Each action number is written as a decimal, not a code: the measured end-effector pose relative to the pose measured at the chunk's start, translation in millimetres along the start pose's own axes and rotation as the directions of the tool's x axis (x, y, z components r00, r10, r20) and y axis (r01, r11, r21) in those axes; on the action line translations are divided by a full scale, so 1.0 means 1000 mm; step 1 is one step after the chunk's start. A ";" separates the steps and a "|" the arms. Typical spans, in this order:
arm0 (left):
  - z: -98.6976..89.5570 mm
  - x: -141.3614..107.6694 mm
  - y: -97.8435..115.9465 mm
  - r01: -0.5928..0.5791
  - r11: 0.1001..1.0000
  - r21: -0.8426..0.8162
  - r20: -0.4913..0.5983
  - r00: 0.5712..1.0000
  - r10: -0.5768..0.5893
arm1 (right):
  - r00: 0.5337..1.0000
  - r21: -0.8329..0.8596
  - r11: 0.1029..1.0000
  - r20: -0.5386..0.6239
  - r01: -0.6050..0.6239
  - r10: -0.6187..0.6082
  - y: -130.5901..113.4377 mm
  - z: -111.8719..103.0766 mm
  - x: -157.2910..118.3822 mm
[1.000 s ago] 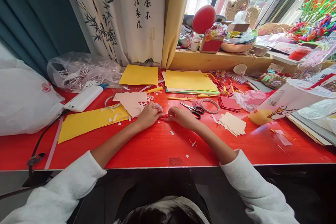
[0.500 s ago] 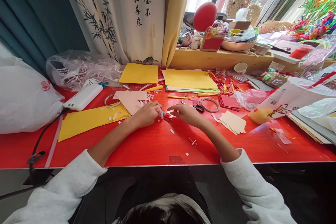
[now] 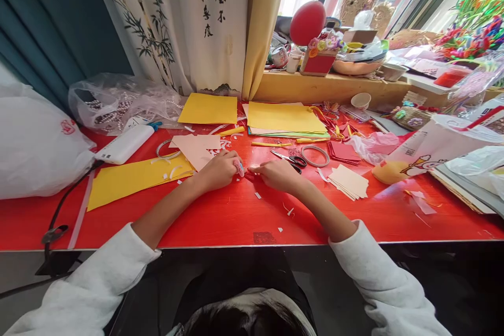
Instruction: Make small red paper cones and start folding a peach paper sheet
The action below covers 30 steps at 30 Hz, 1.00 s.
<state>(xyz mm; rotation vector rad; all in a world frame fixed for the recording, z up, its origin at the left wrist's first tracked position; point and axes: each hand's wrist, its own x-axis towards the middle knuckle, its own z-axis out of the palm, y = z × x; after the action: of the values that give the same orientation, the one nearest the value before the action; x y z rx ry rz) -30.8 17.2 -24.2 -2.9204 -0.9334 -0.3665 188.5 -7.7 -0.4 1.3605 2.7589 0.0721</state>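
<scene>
My left hand [image 3: 221,169] is closed around a small pink-and-blue item [image 3: 238,167], whose kind I cannot make out. A small red piece [image 3: 249,174], apparently folded paper, lies between the hands, low over the red tabletop. Its near-matching colour blurs its outline against the table. My right hand [image 3: 275,174] pinches at the right end of this piece, fingers bent together. Black-handled scissors [image 3: 295,161] lie just beyond the right hand. Past the left hand is a pale pink paper sheet [image 3: 192,148] with small scraps beside it.
Yellow paper [image 3: 137,182] lies to the left, with more yellow sheets [image 3: 287,116] at the back. Tape rolls [image 3: 315,156], cream cards [image 3: 348,182] and red cards [image 3: 343,152] sit at right. A tilted drink cup [image 3: 429,149] stands farther right; a white plastic bag [image 3: 39,142] is left.
My right hand has come down and its fingers have closed at the red piece. The scissors behind it are now more exposed. My left hand has hardly moved.
</scene>
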 end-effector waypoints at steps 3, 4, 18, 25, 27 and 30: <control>0.001 0.003 0.004 0.043 0.999 0.033 -0.001 0.999 -0.043 | 0.999 0.040 0.999 -0.033 0.008 -0.006 0.002 -0.002 0.000; 0.001 0.004 0.005 0.060 0.998 0.033 -0.006 0.998 -0.060 | 0.999 0.051 0.999 -0.037 0.012 -0.010 0.003 -0.002 0.000; -0.008 0.003 -0.002 -0.020 0.986 0.165 0.004 1.000 0.020 | 1.000 0.019 1.000 -0.012 0.020 -0.019 -0.009 -0.002 0.010; -0.001 0.002 -0.003 0.032 0.986 0.161 -0.030 0.999 -0.028 | 0.847 0.209 0.901 -0.312 -0.381 0.430 0.071 -0.016 -0.012; 0.002 0.001 -0.006 0.047 0.987 0.155 -0.038 0.998 -0.042 | 0.774 0.222 0.813 -0.254 -0.538 0.581 0.099 -0.017 -0.027; 0.005 0.000 -0.007 0.075 0.990 0.118 -0.058 0.996 -0.069 | 0.828 0.187 0.807 0.098 -0.561 0.553 0.123 -0.012 -0.042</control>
<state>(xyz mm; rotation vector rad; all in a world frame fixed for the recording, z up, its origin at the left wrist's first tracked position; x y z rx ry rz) -33.7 24.0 -28.7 -2.7608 -1.0183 -0.3766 310.3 33.2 21.5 2.1628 2.2815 -0.2209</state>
